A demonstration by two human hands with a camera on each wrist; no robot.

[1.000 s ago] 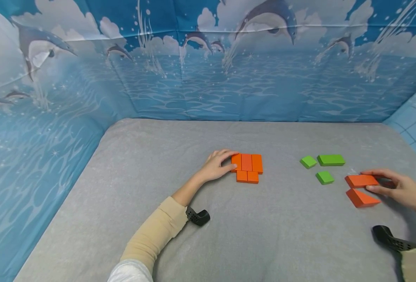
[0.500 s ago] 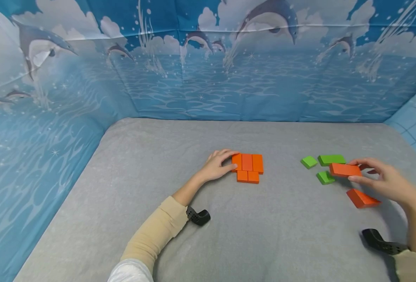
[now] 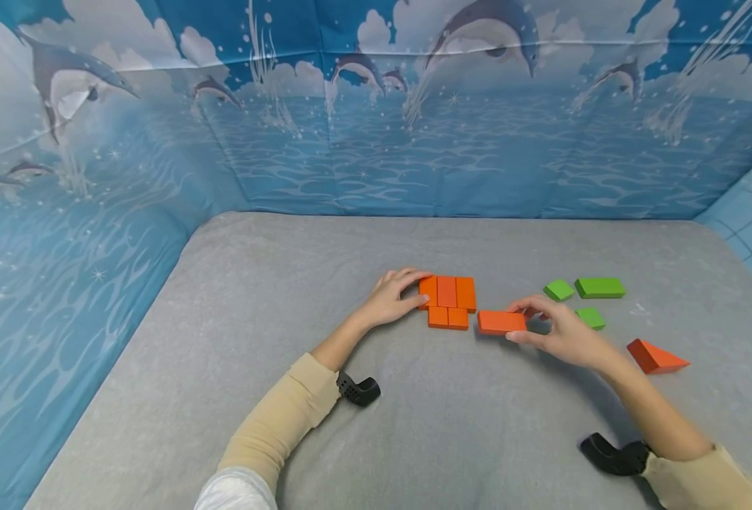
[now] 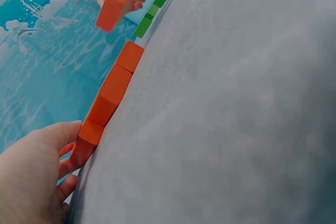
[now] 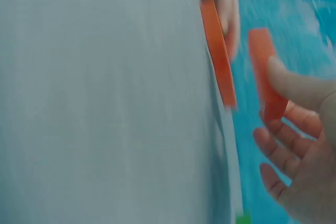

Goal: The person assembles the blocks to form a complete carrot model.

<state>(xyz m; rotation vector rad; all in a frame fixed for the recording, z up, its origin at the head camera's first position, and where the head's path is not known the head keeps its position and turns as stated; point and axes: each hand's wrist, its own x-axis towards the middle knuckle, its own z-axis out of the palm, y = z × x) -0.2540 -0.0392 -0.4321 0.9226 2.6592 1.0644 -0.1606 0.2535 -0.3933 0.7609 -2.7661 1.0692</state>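
Observation:
In the head view, several flat orange blocks (image 3: 447, 292) lie packed together on the grey cloth: three oblong ones in the back row, two smaller ones in front. My left hand (image 3: 391, 299) holds the leftmost orange block (image 4: 84, 148), thumb at its front corner and index finger at its back edge. Just right of the group, my right hand (image 3: 561, 333) pinches another oblong orange block (image 3: 500, 323) by its right end, between thumb and fingers. That block is raised, as the left wrist view shows, and a small gap separates it from the group.
Two small green blocks (image 3: 559, 290) and a longer green block (image 3: 599, 287) lie beyond the right hand. An orange triangular block (image 3: 656, 356) rests to the right of that forearm. Blue dolphin-print curtain (image 3: 376, 142) encloses the grey surface (image 3: 452, 425).
My right hand has lifted the orange block from beside the triangular block and carried it left, past the green blocks, to near the group. My left hand stays in place.

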